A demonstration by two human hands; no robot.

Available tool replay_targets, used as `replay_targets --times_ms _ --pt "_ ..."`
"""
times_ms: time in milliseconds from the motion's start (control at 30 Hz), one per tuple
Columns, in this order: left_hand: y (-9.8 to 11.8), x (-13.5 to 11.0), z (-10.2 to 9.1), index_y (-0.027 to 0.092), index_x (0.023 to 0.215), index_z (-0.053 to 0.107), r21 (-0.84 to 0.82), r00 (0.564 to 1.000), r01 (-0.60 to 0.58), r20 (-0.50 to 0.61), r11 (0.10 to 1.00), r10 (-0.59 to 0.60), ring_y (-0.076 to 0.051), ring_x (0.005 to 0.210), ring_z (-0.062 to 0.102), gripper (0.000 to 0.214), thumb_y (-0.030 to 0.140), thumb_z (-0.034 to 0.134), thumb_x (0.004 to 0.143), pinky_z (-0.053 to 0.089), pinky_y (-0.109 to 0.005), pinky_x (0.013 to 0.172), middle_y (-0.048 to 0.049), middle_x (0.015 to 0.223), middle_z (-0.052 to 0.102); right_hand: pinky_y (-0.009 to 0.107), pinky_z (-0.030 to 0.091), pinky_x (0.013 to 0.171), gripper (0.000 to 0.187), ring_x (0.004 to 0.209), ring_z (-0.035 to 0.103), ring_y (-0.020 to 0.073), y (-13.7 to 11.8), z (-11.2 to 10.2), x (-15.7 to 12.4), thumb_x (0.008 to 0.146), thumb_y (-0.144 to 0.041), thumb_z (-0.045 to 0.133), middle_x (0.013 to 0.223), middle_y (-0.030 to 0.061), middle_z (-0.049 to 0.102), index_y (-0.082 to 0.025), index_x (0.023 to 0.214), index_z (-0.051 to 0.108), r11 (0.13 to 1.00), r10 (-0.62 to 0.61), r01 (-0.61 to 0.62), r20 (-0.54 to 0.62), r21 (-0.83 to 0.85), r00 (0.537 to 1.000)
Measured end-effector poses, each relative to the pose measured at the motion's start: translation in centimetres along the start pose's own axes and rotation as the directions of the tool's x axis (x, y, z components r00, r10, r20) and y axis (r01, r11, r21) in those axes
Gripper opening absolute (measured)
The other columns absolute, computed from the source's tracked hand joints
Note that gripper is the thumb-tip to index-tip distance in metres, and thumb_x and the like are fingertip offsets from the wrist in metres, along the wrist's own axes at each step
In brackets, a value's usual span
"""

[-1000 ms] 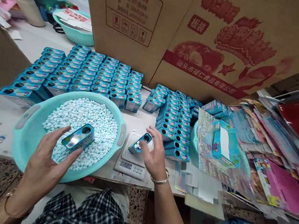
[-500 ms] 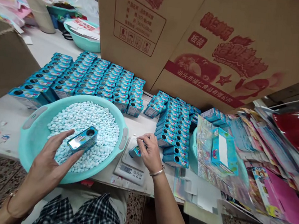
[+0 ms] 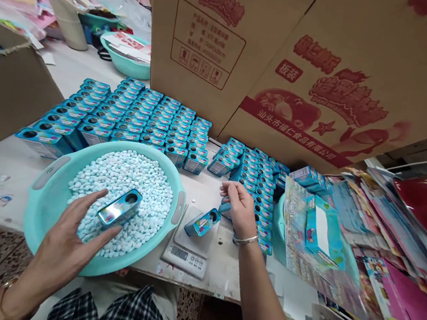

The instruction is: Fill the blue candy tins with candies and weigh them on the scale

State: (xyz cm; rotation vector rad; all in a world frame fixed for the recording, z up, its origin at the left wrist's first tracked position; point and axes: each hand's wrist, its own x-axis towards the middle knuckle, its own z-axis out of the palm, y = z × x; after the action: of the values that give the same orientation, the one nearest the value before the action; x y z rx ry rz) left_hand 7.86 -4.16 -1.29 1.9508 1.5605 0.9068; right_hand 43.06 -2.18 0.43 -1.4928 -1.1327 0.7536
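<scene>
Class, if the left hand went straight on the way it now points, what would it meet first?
The left hand would most likely meet the blue box set between its thumb and fingers; whether they touch it now is hard to tell.

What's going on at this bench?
A person's left hand holds a blue box over a turquoise basin of pale blue-and-white pieces. Another box sits on a small scale; its readout is too blurry to trust. The right hand is off the scale, by rows of similar boxes; contact is unclear.
</scene>
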Motion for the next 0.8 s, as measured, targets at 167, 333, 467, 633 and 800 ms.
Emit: replay_targets --times_ms 167,333,467,633,800 --pt "-0.6 0.9 1.4 0.026 0.144 0.035 0.139 0.995 -0.082 0.060 0.987 0.074 -0.032 0.127 0.052 0.074 0.054 0.062 0.082 0.047 -0.045 0.102 -0.0098 0.141 0.052 0.036 0.047 0.083 0.024 0.093 0.059 0.0210 -4.0 7.4 1.2 0.094 -0.034 0.051 0.099 0.0092 0.065 -0.018 0.105 0.065 0.782 -0.264 0.526 0.585 -0.336 0.767" --pt "-0.9 1.1 0.3 0.030 0.128 0.053 0.120 0.996 0.088 0.007 0.989 -0.090 -0.025 0.104 0.068 0.047 0.050 0.060 0.086 0.054 -0.032 0.084 -0.0021 0.118 0.069 0.047 0.052 0.079 0.065 0.107 0.054 0.0340 -2.4 15.7 -1.8 0.078 -0.064 0.062 0.118 0.0170 0.057 -0.016 0.122 0.052 0.466 0.080 0.789 0.907 -0.400 0.413" --pt "-0.9 1.9 -1.9 0.029 0.127 0.055 0.133 0.979 0.126 -0.177 0.983 -0.102 -0.028 0.105 0.067 0.052 0.052 0.065 0.082 0.053 -0.038 0.090 -0.0033 0.118 0.069 0.043 0.052 0.076 0.029 0.101 0.058 0.0295 -0.4 18.4 -3.4 0.089 -0.038 0.056 0.115 0.0143 0.058 -0.019 0.111 0.054 0.552 0.151 0.688 0.868 -0.471 0.473" --pt "-2.4 3.1 -2.1 0.026 0.129 0.053 0.225 0.988 0.094 -0.143 0.970 -0.063 -0.033 0.103 0.067 0.055 0.053 0.064 0.082 0.053 -0.044 0.087 -0.0075 0.113 0.069 0.030 0.046 0.068 0.006 0.079 0.059 0.0183 -0.9 18.9 -0.7 0.089 -0.023 0.052 0.086 0.0049 0.062 -0.019 0.087 0.055 0.793 0.250 0.347 0.787 -0.501 0.565" --pt "-3.9 3.2 -1.5 0.022 0.128 0.052 0.287 0.998 0.052 -0.047 0.957 -0.040 -0.037 0.109 0.064 0.056 0.054 0.062 0.082 0.052 -0.047 0.088 -0.0118 0.121 0.066 0.017 0.025 0.042 0.019 0.045 0.033 0.0070 -2.6 17.5 1.5 0.097 -0.026 0.030 0.065 -0.0057 0.044 -0.020 0.090 0.047 0.893 0.351 -0.442 0.740 -0.081 0.573"
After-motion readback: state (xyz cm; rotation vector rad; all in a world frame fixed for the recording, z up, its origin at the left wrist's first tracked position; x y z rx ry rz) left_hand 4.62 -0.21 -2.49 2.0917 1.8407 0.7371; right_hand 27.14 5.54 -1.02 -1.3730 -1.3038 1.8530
